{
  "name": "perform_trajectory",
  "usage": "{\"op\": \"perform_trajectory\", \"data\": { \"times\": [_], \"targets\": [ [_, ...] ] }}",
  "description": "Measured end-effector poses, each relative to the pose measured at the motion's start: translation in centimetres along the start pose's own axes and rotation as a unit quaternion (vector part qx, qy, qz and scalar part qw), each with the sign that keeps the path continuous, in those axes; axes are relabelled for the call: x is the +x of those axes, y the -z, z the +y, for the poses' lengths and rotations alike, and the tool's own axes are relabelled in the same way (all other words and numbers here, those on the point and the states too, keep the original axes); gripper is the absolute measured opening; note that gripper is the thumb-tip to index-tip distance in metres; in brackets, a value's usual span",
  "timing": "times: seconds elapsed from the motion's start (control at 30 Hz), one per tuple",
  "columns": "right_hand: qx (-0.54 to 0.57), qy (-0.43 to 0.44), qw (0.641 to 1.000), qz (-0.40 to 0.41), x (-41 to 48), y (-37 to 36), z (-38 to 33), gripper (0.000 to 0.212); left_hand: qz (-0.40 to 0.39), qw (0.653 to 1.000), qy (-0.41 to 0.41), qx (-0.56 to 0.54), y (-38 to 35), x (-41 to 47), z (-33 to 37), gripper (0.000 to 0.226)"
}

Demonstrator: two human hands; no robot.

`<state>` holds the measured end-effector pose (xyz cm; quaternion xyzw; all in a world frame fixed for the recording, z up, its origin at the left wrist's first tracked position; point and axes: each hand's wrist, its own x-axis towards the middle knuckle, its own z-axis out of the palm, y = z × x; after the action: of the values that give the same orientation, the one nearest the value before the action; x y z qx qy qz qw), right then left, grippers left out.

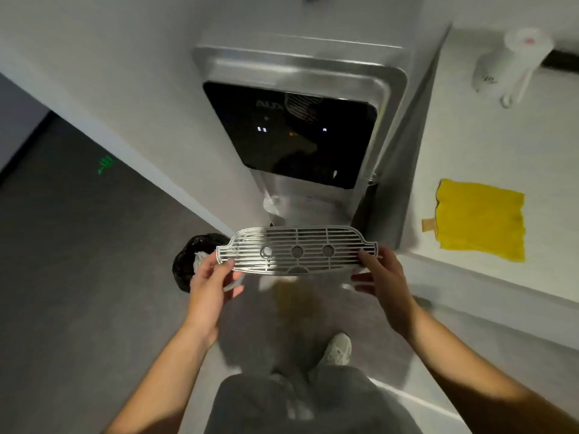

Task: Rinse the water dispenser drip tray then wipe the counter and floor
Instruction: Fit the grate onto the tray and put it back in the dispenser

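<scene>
Both hands are out in front of the person, one at each end of a flat, silvery, slotted metal drip tray grille [297,250]. The left hand [210,283] pinches the narrow left tab with the thumb on top and curled fingers below. The right hand [382,280] grips the right tab the same way, though its lower fingers are blurred.

The grille is held level in the air, just in front of the tall brushed-steel water dispenser [300,67] and below its glossy black control panel [291,136]. It has long parallel bars, three round openings and a curved front edge.

To the right, a crumpled square yellow cloth [481,220] lies flat on the smooth white counter [501,145], with a white plastic item [513,64] further back, too blurred to identify. Left of the dispenser, a round bin lined with a crinkled black bag [191,255] stands on the matte grey floor [78,277], beside the left hand.
</scene>
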<state>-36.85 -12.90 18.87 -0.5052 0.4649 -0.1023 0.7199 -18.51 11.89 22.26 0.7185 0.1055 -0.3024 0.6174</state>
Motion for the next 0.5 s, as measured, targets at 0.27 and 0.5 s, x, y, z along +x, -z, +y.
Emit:
{"op": "perform_trajectory", "data": {
  "times": [0.27,0.5],
  "targets": [
    [0.004,-0.06,0.996,0.063,6.5,-2.2,2.4,0.025,-0.065,0.996,0.056,0.037,-2.7,12.0,0.5,0.024],
    [0.008,-0.073,0.989,0.131,12.7,-5.1,4.3,0.024,-0.113,0.989,0.068,0.071,-4.7,22.7,-1.0,0.015]
  ]
}}
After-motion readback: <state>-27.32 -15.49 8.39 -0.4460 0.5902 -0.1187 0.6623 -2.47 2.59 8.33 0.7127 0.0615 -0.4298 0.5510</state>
